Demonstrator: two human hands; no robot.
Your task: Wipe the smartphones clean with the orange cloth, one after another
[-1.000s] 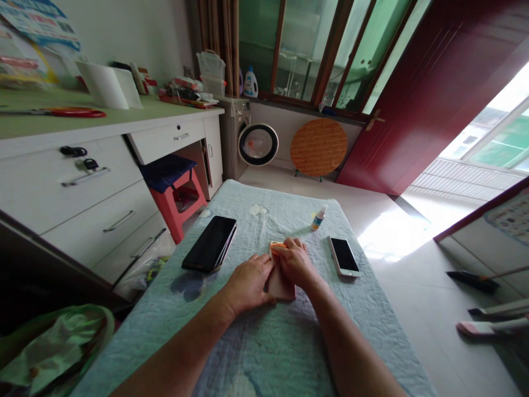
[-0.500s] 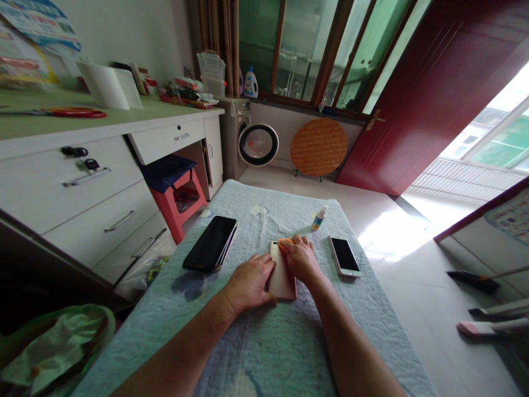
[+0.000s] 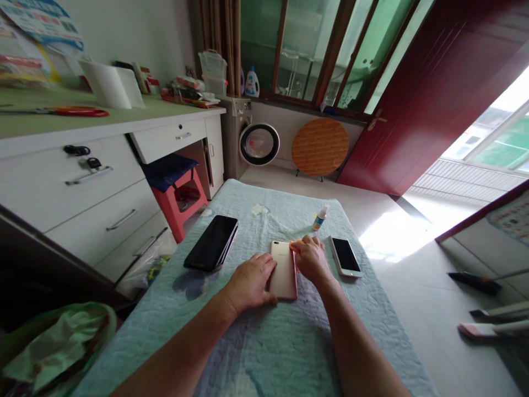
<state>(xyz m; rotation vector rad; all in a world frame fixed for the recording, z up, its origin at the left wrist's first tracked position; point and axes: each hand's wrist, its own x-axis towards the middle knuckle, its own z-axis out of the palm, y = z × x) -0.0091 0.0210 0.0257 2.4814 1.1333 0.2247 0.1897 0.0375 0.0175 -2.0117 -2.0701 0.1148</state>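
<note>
A gold phone [image 3: 284, 273] lies back side up on the cloth-covered table, its camera at the far left corner. My left hand [image 3: 253, 281] grips the phone along its left edge, thumb at the near end. In my right hand [image 3: 311, 258] is a bunched orange cloth [image 3: 294, 245], pressed at the phone's far right corner; the fingers hide most of it. A white phone [image 3: 346, 257] with a dark screen rests to the right of that hand. Beyond it stands a small spray bottle [image 3: 319, 218]. On the left lies a stack of black phones [image 3: 212, 242].
A pale green quilted cover [image 3: 264, 347] spreads over the table. To the left are a white desk with drawers [image 3: 165, 138], a pink stool [image 3: 176, 207] and a waste bin [image 3: 109, 320]. A washing machine [image 3: 233, 132] with its door open stands at the back.
My right hand has slid the orange cloth rightward, from the top of the phone's back to its right corner, uncovering more of the back. My left hand stays on the phone.
</note>
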